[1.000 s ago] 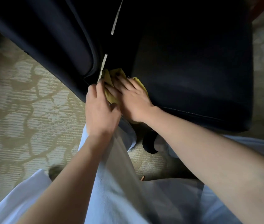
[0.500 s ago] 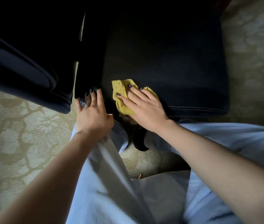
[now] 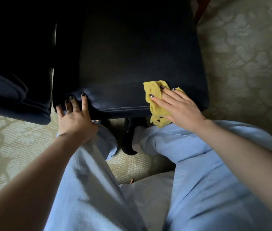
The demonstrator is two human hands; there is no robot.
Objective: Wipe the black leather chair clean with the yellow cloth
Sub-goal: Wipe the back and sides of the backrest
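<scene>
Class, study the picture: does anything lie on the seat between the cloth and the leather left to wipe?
Nothing visible does. The right hand presses the crumpled yellow cloth on the black leather chair seat, which is bare; the left hand only grips its near-left corner.

Nothing readable here, no text, labels, brand marks or numbers on anything in view as far as I can see.
</scene>
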